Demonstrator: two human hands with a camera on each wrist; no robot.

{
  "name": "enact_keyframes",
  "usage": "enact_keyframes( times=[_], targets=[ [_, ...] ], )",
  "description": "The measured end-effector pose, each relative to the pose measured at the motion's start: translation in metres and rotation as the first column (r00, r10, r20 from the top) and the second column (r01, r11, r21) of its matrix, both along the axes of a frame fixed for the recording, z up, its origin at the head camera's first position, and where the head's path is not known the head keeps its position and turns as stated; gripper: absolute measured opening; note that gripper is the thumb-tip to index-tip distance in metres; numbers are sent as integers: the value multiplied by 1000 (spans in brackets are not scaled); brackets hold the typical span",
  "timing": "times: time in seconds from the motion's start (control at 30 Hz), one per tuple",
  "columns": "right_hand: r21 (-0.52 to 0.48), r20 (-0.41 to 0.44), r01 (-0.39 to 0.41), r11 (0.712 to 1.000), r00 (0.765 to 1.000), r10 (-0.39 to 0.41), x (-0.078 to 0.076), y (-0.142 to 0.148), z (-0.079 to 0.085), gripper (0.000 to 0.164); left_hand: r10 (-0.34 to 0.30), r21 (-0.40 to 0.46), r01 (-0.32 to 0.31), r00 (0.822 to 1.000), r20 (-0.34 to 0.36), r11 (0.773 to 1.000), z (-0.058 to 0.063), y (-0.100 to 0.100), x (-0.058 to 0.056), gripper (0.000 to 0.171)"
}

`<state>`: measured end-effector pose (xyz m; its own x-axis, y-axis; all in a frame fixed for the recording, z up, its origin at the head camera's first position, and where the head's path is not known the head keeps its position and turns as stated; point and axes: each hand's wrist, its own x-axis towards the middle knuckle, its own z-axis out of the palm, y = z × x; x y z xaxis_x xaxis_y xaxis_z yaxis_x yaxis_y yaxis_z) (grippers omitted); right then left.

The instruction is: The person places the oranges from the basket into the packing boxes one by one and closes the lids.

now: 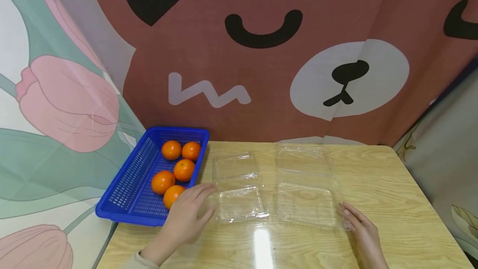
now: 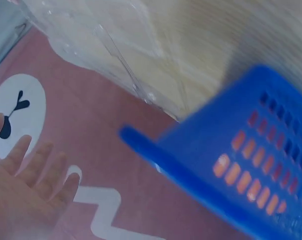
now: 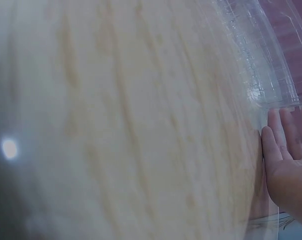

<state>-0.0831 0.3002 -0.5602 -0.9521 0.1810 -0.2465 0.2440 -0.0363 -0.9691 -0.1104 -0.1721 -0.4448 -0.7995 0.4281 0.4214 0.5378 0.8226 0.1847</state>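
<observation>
Head view: left hand [image 1: 186,215] loose, oblong clear-plastic clamshell [image 1: 240,203] to its right, long axis pointing away; right hand [image 1: 361,228] relaxed, second clamshell [image 1: 308,203] leftward!

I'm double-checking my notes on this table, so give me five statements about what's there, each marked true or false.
1. Five oranges show in the blue plastic basket. True.
2. The blue plastic basket stands right of the clear clamshell containers. False: it stands left of them.
3. Both clear clamshell containers lie open. True.
4. The left hand grips an orange. False: it holds nothing.
5. The right hand is beside the right clamshell. True.
</observation>
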Motion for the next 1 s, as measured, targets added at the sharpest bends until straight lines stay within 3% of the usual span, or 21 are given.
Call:
enact_keyframes(
  times=[0.17,0.47,0.73,0.87,1.0],
  targets=[
    [5,27,-8,1000,1000,8,1,1,0,61,26,10,-27,998,61,1000,6,-12,0,41],
    [-4,46,-46,999,998,46,1,0,0,62,28,-20,-27,998,58,999,7,-36,-7,34],
    [-43,12,-41,998,999,42,1,0,-1,60,81,-4,-81,991,105,997,7,-56,-18,28],
    [-49,8,-35,998,999,35,1,0,-2,60,140,6,-145,969,205,989,1,-67,-25,27],
    [-48,27,-43,998,999,44,0,0,-2,61,187,2,-198,925,330,980,-4,-81,-34,26]
  ],
)
